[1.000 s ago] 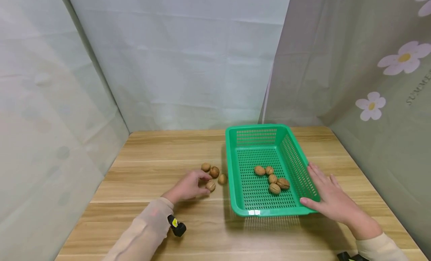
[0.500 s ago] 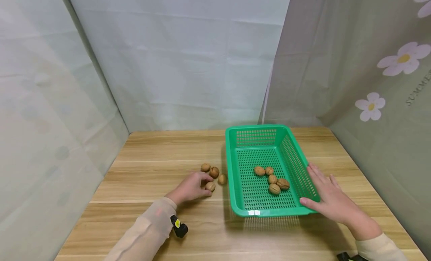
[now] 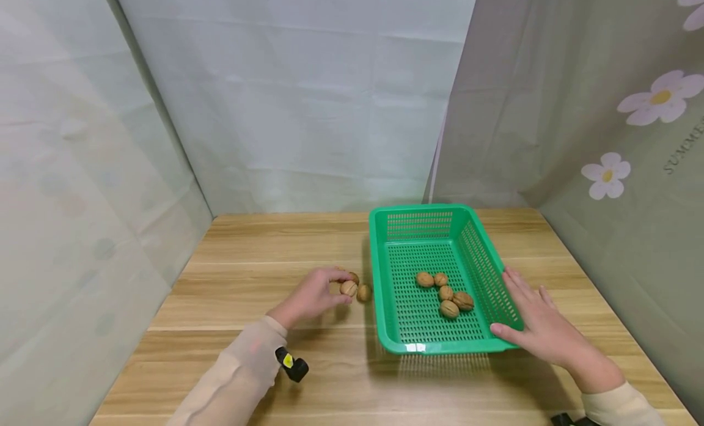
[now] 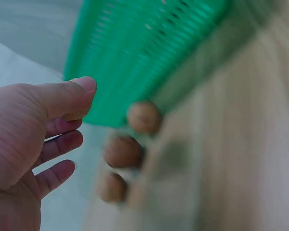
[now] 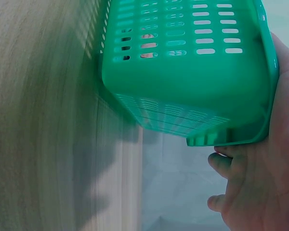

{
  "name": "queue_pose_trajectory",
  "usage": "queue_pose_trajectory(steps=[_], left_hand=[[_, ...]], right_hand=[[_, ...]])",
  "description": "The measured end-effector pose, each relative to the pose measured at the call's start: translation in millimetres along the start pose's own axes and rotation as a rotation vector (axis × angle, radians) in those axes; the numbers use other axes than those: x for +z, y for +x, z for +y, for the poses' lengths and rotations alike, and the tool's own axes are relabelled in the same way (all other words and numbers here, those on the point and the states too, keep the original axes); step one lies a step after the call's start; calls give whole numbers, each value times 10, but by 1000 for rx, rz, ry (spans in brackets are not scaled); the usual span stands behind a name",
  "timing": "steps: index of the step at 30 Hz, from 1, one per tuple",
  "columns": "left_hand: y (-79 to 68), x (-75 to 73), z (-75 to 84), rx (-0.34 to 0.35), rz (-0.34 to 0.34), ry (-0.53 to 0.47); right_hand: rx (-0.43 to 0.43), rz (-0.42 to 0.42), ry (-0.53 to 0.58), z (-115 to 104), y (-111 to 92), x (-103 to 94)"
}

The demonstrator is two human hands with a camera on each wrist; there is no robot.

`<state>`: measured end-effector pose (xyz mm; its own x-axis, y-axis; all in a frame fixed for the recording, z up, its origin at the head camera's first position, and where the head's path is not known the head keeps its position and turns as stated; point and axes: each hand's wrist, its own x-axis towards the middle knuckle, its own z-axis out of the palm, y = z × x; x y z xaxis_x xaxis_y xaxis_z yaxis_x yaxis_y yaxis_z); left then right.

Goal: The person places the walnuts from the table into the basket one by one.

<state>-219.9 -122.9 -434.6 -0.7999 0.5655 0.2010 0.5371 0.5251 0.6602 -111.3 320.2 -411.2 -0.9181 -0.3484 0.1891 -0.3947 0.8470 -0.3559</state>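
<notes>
Pinching walnut (image 3: pixel 349 288) in left hand (image 3: pixel 315 296), resting right hand (image 3: pixel 544 325) on basket (image 3: pixel 378 291) toward right edge of table (image 3: pixel 247 255), probably steadying it.

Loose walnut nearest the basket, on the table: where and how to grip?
Probably pinch the walnut across its near and far sides, from above and the near side: it's rounded, the basket crowds its right, another walnut sits behind-left, bare table lies in front.

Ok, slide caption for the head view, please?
Left hand pinches a walnut; right hand rests on a green basket holding five walnuts.
</notes>
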Motion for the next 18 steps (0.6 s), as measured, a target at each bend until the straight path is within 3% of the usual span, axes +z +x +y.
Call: queue_pose_trajectory(steps=[3,11,18], left_hand=[[101,-85,166,78,28,35],[395,-247,622,129,42,86],[643,-232,792,160,50,127]], right_hand=[[2,-4,4,-6,-2,-3],[3,-4,7,-12,-4,-4],[2,-6,10,-7,0,-2]])
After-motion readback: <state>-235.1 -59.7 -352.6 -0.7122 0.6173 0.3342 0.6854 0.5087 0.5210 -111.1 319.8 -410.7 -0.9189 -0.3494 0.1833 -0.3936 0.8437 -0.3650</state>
